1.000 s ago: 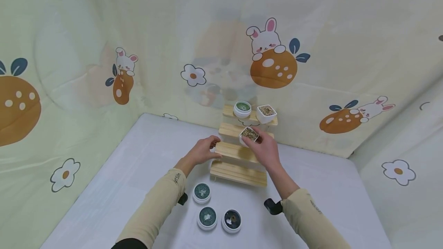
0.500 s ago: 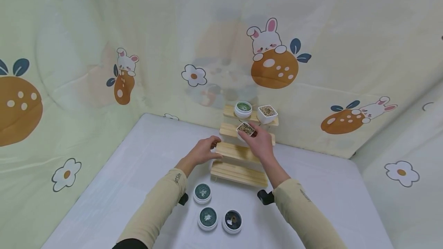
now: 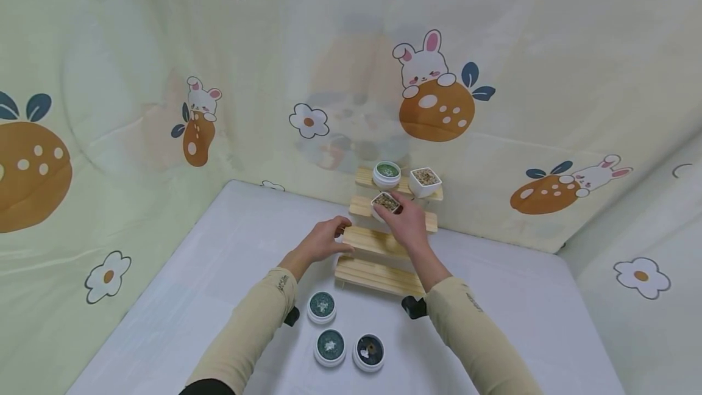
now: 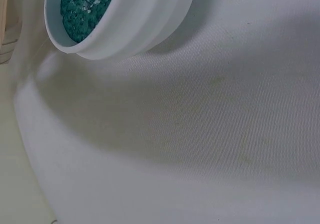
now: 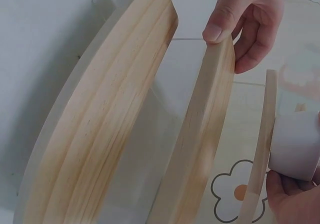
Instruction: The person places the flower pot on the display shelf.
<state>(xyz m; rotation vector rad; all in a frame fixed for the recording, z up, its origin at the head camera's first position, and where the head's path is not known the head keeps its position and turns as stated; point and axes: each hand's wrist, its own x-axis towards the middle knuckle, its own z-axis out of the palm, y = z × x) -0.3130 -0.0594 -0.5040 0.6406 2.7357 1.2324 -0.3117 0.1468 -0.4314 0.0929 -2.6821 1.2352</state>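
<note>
A tiered wooden stand (image 3: pixel 378 276) stands near the back of the table. At the left end of its second step from the front, my left hand (image 3: pixel 322 241) grips the board; in the right wrist view the thumb (image 5: pixel 214 32) lies on its edge, fingers behind. My right hand (image 3: pixel 410 225) holds a small square white pot (image 3: pixel 386 202) of brownish granules by its sides, at the third step. In the right wrist view the pot's base (image 5: pixel 295 146) meets that step or is very close to it; I cannot tell which.
On the top step are a round white pot (image 3: pixel 387 175) with green filling and a square white pot (image 3: pixel 425 182) with granules. Nearer me stand round white pots, two teal-filled (image 3: pixel 322 307) and one dark-filled (image 3: pixel 369 352). A printed curtain (image 3: pixel 263 66) hangs behind.
My right hand has moved a little left and back along the third step with the square pot. The left hand keeps its grip on the stand.
</note>
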